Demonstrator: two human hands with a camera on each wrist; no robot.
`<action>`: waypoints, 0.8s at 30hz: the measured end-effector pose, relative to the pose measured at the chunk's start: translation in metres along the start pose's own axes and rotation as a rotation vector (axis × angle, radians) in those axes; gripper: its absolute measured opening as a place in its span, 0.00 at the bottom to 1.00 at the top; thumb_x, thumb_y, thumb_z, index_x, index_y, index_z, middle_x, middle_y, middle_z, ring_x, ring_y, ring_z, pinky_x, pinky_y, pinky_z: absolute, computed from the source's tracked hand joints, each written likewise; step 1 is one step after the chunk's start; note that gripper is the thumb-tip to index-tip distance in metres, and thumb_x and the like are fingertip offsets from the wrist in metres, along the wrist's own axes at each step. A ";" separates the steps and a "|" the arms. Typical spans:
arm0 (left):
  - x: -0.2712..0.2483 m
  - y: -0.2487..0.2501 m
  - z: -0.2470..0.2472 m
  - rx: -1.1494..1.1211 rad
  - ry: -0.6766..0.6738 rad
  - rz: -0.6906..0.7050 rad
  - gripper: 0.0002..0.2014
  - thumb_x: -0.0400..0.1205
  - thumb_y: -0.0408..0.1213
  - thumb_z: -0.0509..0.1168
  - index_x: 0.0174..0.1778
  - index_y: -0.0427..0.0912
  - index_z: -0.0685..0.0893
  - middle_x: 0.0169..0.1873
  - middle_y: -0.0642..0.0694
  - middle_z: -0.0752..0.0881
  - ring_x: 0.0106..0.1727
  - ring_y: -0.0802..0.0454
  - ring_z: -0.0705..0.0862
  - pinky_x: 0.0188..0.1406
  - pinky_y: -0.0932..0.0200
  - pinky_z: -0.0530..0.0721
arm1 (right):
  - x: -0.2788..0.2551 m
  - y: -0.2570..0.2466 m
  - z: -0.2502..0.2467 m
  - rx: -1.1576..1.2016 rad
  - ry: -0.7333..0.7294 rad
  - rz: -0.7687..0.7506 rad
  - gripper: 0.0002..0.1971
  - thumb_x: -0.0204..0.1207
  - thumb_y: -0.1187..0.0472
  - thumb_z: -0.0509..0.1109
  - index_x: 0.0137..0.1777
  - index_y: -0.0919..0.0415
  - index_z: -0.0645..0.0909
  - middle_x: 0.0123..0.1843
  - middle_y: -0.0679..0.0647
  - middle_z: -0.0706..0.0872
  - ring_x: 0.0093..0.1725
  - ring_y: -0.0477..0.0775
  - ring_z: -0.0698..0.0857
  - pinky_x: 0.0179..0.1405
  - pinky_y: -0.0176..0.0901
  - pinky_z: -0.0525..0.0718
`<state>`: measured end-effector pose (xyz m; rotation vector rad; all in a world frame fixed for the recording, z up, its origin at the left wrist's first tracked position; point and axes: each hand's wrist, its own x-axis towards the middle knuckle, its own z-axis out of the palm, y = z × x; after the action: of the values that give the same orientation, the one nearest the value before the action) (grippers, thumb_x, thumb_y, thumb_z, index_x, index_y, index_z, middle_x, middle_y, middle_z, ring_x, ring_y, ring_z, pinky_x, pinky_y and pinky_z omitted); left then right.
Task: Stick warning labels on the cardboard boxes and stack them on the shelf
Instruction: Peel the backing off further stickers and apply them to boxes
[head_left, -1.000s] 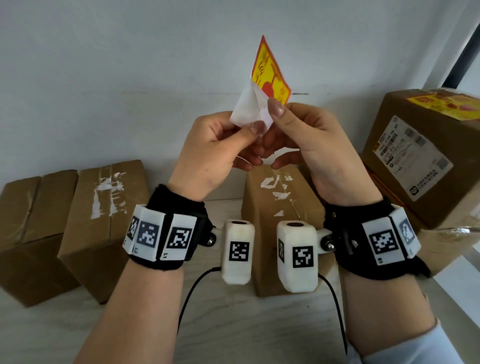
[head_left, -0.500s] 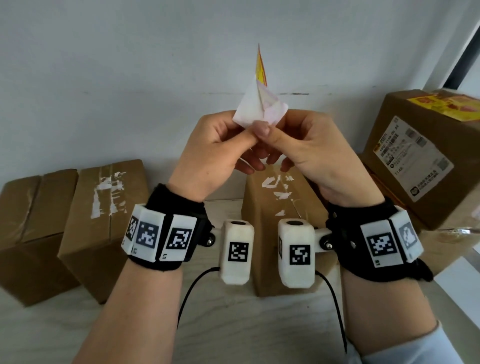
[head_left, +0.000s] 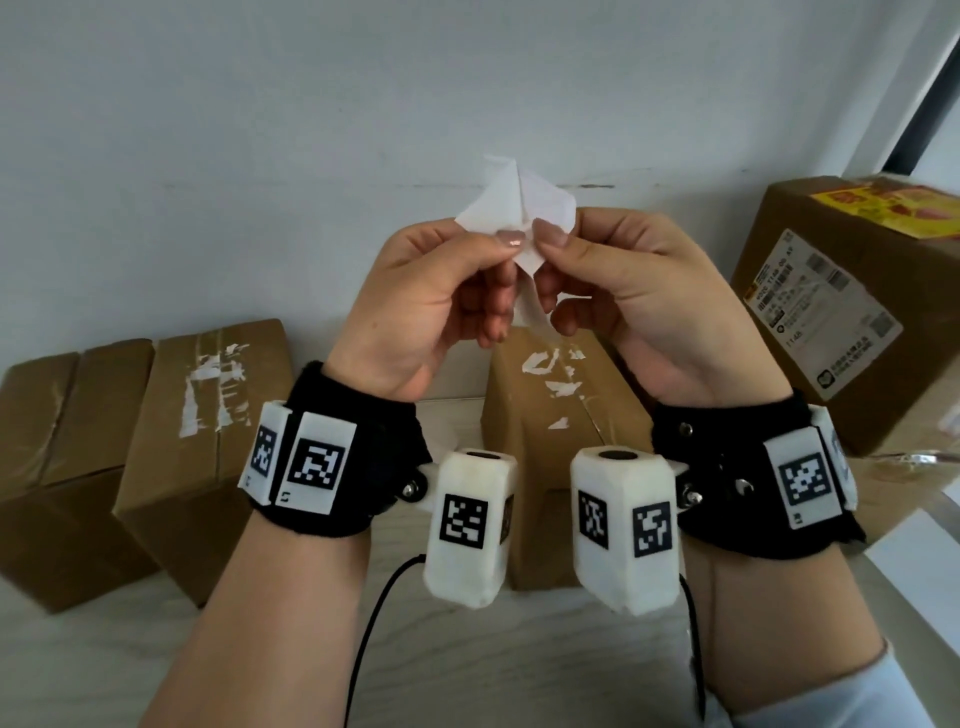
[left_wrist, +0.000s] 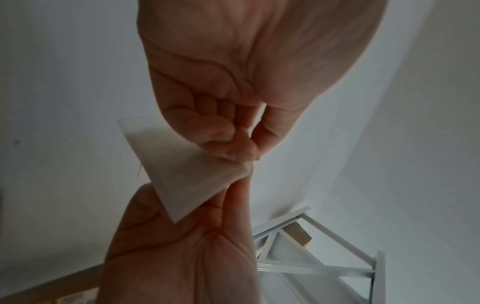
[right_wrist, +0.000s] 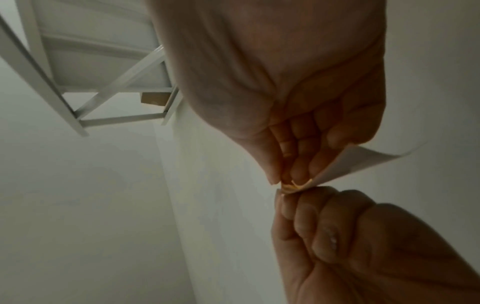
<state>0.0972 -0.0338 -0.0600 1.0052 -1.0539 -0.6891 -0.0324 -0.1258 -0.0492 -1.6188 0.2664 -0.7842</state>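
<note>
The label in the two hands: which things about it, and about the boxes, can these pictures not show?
- Label: its printed face is turned away in the head view; only white shows.
- Whether the backing is fully off: left hand and right hand cover the pinched corner in all views.
- Big box: the right edge cuts it off; its shipping text is too small.

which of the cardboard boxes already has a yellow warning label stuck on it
The big box at far right: a yellow and red label lies on its top. The three smaller boxes show only torn white tape.
</note>
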 end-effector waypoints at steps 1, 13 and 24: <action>0.000 0.000 0.000 -0.021 -0.005 -0.009 0.23 0.84 0.30 0.60 0.20 0.43 0.79 0.16 0.47 0.76 0.16 0.52 0.72 0.17 0.66 0.69 | 0.000 0.000 0.000 0.024 -0.013 0.022 0.16 0.75 0.57 0.71 0.54 0.70 0.83 0.31 0.52 0.83 0.30 0.46 0.80 0.27 0.37 0.73; 0.005 -0.006 -0.002 -0.183 -0.010 -0.099 0.17 0.77 0.32 0.61 0.20 0.43 0.75 0.15 0.49 0.71 0.14 0.55 0.67 0.16 0.68 0.64 | 0.004 0.004 -0.008 0.120 -0.044 0.120 0.12 0.69 0.57 0.72 0.47 0.64 0.83 0.30 0.52 0.81 0.29 0.46 0.78 0.26 0.36 0.71; 0.009 -0.014 -0.005 -0.149 0.046 -0.115 0.23 0.83 0.30 0.59 0.19 0.45 0.77 0.16 0.49 0.72 0.15 0.55 0.68 0.16 0.67 0.64 | 0.008 0.010 -0.011 0.076 0.050 0.144 0.06 0.76 0.61 0.72 0.41 0.63 0.85 0.31 0.50 0.85 0.31 0.43 0.80 0.35 0.45 0.70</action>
<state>0.1050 -0.0460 -0.0698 0.9534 -0.8966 -0.8225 -0.0307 -0.1413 -0.0561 -1.4922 0.3803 -0.7165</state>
